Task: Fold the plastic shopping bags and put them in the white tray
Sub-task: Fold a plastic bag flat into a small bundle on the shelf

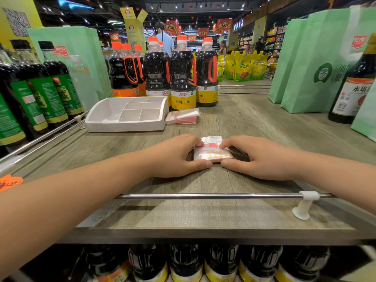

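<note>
We pinch a small folded plastic shopping bag point(211, 152) against the wooden shelf point(254, 123), left hand point(179, 155) and right hand point(260, 157) curled round its sides. No bag shows in the white tray point(126, 126) yet; other flat bags point(183, 117) lie just beside it, probably still to do.

A: State quantities, referenced to the white tray point(126, 127).
B: Tray: one. Quantity of folded plastic bag: two, one point(183, 117) just right of it, one point(211, 152) nearer the viewer.
A: Bottles?
B: Behind it: at least six orange-capped soy sauce bottles point(182, 78). Left of it: at least three green-labelled bottles point(65, 94).
A: Bags?
B: Count of green bags: one point(81, 58) behind-left, at least two point(317, 64) well right.
</note>
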A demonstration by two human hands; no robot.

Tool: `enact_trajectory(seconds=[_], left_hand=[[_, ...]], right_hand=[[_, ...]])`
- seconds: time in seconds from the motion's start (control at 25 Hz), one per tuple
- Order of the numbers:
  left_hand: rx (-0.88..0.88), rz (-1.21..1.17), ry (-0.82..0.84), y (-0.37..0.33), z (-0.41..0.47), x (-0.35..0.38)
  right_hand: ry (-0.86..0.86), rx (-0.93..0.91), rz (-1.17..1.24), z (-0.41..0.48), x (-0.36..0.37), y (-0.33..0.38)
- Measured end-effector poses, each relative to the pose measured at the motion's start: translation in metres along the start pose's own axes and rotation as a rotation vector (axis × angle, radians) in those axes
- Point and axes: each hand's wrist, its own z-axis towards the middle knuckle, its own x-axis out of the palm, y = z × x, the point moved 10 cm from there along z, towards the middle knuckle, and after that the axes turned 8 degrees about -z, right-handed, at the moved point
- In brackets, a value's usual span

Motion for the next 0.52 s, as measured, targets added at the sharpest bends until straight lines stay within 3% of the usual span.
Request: enact_trajectory(seconds=[0.36,0.52], left_hand=[[0.171,0.166,0.028,-0.016,-0.007,-0.002],[0.059,-0.261,-0.075,-0.003,-0.001,-0.016]], right_hand=[[-0.095,-0.075,-0.094,-0.01,-0.014,0.013],[-0.159,0.09,0.228,-0.006,-0.022,-0.003]])
